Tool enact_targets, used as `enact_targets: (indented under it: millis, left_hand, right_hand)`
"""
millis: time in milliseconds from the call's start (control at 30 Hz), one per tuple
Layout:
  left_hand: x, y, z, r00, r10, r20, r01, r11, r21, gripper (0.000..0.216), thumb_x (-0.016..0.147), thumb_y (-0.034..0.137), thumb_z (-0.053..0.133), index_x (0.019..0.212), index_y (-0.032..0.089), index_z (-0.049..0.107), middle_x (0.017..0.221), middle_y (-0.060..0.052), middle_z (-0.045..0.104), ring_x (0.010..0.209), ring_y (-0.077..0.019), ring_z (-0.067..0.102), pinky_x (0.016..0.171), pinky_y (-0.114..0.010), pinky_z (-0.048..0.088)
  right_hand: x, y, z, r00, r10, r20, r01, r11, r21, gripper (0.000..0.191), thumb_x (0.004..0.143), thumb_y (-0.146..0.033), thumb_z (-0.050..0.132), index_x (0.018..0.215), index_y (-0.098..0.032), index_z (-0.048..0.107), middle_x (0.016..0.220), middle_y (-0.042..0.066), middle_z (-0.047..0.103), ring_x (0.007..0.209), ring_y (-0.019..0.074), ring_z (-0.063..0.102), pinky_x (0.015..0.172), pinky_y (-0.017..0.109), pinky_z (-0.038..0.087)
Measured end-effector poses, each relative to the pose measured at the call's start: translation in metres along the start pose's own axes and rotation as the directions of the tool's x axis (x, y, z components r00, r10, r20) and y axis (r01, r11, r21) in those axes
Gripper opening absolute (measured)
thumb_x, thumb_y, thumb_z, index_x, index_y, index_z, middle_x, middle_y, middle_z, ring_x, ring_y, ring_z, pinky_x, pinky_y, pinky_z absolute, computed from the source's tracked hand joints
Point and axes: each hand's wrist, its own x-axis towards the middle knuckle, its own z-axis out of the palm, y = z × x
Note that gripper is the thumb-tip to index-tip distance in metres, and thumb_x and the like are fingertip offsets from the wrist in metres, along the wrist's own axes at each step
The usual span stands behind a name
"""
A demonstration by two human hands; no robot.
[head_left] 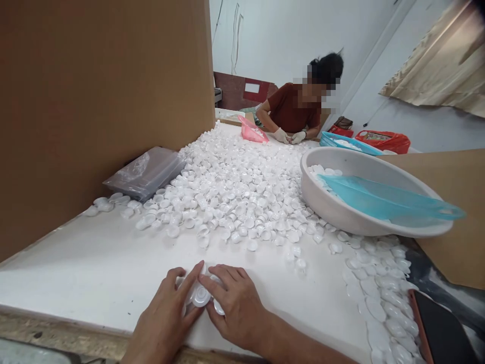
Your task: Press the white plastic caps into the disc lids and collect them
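Observation:
Close to the table's front edge, my left hand (170, 301) and my right hand (238, 303) meet around a few small white plastic caps (201, 295). The fingers of both hands are curled over the caps, and the thumbs point inward below them. One round cap with ring marks faces up between the hands. Others show only in part under the fingers. Beyond my hands spreads a large heap of loose white plastic caps (242, 202), and a few stray ones lie nearer on the white table (94, 273).
A grey basin (352, 222) with a blue scoop (379, 199) stands at right, near a phone (441, 323) and more caps. Cardboard (106, 91) walls the left, beside plastic bags (147, 172). A gloved co-worker (293, 108) works at the far end by a pink bag (253, 132).

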Motion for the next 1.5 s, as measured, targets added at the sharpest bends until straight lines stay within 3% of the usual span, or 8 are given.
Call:
enact_targets:
  millis: [300, 433, 567, 800, 1133, 1267, 1367, 1500]
  left_hand:
    - [0.022, 0.035, -0.002, 1.000, -0.010, 0.001, 0.010, 0.997, -0.071, 0.046, 0.081, 0.023, 0.045, 0.126, 0.029, 0.043, 0.112, -0.004, 0.045, 0.085, -0.0169, 0.060, 0.076, -0.032, 0.050]
    - [0.024, 0.038, -0.009, 0.999, 0.000, 0.036, 0.004, 0.992, -0.127, 0.064, 0.076, 0.024, 0.053, 0.135, 0.028, 0.030, 0.112, -0.005, 0.046, 0.092, -0.0186, 0.057, 0.082, -0.034, 0.048]
    - [0.023, 0.034, -0.012, 0.995, -0.023, 0.092, 0.036, 0.988, -0.148, 0.075, 0.075, 0.032, 0.058, 0.140, 0.027, 0.021, 0.111, -0.006, 0.045, 0.098, -0.0207, 0.054, 0.084, -0.035, 0.047]
    - [0.025, 0.039, -0.011, 0.995, -0.025, 0.097, 0.028, 0.999, -0.034, 0.059, 0.074, 0.030, 0.057, 0.130, 0.031, 0.036, 0.114, -0.005, 0.042, 0.085, -0.0189, 0.057, 0.071, -0.032, 0.049]
    - [0.021, 0.035, -0.010, 0.997, -0.078, 0.028, 0.079, 0.996, -0.036, 0.048, 0.082, 0.029, 0.047, 0.129, 0.030, 0.036, 0.113, -0.005, 0.045, 0.087, -0.0196, 0.057, 0.074, -0.035, 0.049]
    - [0.013, 0.025, -0.016, 0.996, -0.083, 0.040, 0.084, 0.995, -0.044, 0.061, 0.078, 0.027, 0.054, 0.134, 0.034, 0.030, 0.116, -0.004, 0.042, 0.091, -0.0189, 0.057, 0.079, -0.034, 0.049]
    - [0.010, 0.026, -0.020, 0.996, -0.076, 0.048, 0.077, 0.997, -0.020, 0.073, 0.075, 0.030, 0.060, 0.138, 0.035, 0.023, 0.120, -0.005, 0.038, 0.092, -0.0186, 0.057, 0.081, -0.034, 0.049]
    - [0.013, 0.039, -0.018, 0.998, -0.044, 0.055, 0.037, 0.991, 0.127, 0.078, 0.073, 0.035, 0.063, 0.139, 0.037, 0.021, 0.127, -0.008, 0.035, 0.105, -0.0248, 0.052, 0.077, -0.036, 0.051]
  right_hand:
    - [-0.002, 0.023, -0.009, 0.997, 0.077, -0.003, -0.076, 0.993, 0.092, 0.059, 0.077, -0.032, 0.059, 0.131, -0.022, 0.039, 0.129, 0.010, 0.048, 0.115, 0.0254, 0.044, 0.096, 0.045, 0.034]
    - [-0.004, 0.028, -0.012, 0.997, 0.083, -0.004, -0.082, 0.992, 0.096, 0.077, 0.070, -0.039, 0.067, 0.136, -0.017, 0.033, 0.133, 0.013, 0.046, 0.119, 0.0278, 0.041, 0.102, 0.049, 0.027]
    - [-0.003, 0.032, -0.015, 0.992, 0.120, 0.026, -0.122, 0.988, 0.094, 0.081, 0.066, -0.045, 0.071, 0.134, -0.015, 0.038, 0.133, 0.014, 0.046, 0.121, 0.0286, 0.040, 0.101, 0.048, 0.029]
    - [-0.001, 0.040, -0.027, 0.979, 0.170, 0.113, -0.182, 0.978, 0.101, 0.088, 0.062, -0.051, 0.072, 0.135, -0.016, 0.037, 0.136, 0.013, 0.042, 0.121, 0.0285, 0.039, 0.098, 0.046, 0.033]
    - [-0.002, 0.037, -0.016, 0.985, 0.166, 0.041, -0.171, 0.971, 0.165, 0.044, 0.076, -0.030, 0.063, 0.117, -0.017, 0.055, 0.118, 0.009, 0.055, 0.107, 0.0243, 0.047, 0.092, 0.041, 0.040]
    - [-0.004, 0.034, -0.016, 0.984, 0.175, 0.038, -0.179, 0.974, 0.139, 0.038, 0.078, -0.028, 0.061, 0.114, -0.016, 0.057, 0.117, 0.010, 0.056, 0.106, 0.0250, 0.047, 0.091, 0.042, 0.040]
    - [-0.005, 0.031, -0.017, 0.983, 0.179, 0.046, -0.184, 0.976, 0.119, 0.044, 0.076, -0.031, 0.062, 0.118, -0.018, 0.054, 0.121, 0.010, 0.054, 0.109, 0.0260, 0.046, 0.093, 0.045, 0.039]
    - [-0.005, 0.030, -0.020, 0.973, 0.204, 0.103, -0.212, 0.974, 0.075, 0.071, 0.068, -0.040, 0.071, 0.130, -0.020, 0.043, 0.131, 0.010, 0.047, 0.117, 0.0281, 0.041, 0.096, 0.047, 0.036]
